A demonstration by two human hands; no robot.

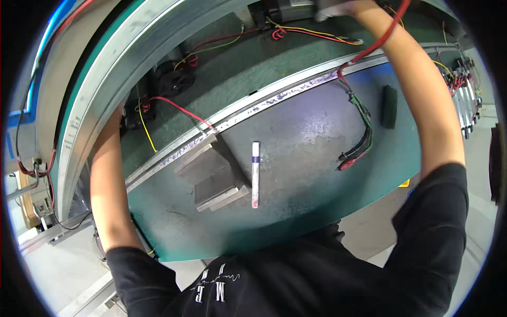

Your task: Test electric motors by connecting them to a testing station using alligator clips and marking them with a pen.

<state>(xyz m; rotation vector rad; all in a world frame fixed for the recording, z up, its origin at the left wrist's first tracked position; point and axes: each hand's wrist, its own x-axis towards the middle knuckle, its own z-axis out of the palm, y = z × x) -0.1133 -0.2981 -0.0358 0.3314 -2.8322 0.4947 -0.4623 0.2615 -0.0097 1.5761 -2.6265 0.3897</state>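
Note:
My right arm stretches up to the top edge, where my right hand [336, 9], seemingly in a pale grey glove, is partly cut off. It is nearest to a dark part [272, 10] on the green belt, beside red and yellow wires [311, 33]. On the left, my left forearm [109, 185] reaches up behind a curved metal rail [100, 100]. That rail hides the fingers of my left hand. Near its wrist sits a small black part [142, 108] with a red and a yellow wire. Farther along is a round, black, fan-like part [176, 82].
On the worn green worktop [296, 195] lie a white marker pen [255, 182] with a blue band and an angled metal block [216, 179]. A red cable [369, 52] leads to a green-and-black tool [364, 132]. A dark block [389, 106] lies right; several silver parts [466, 105] stand beyond.

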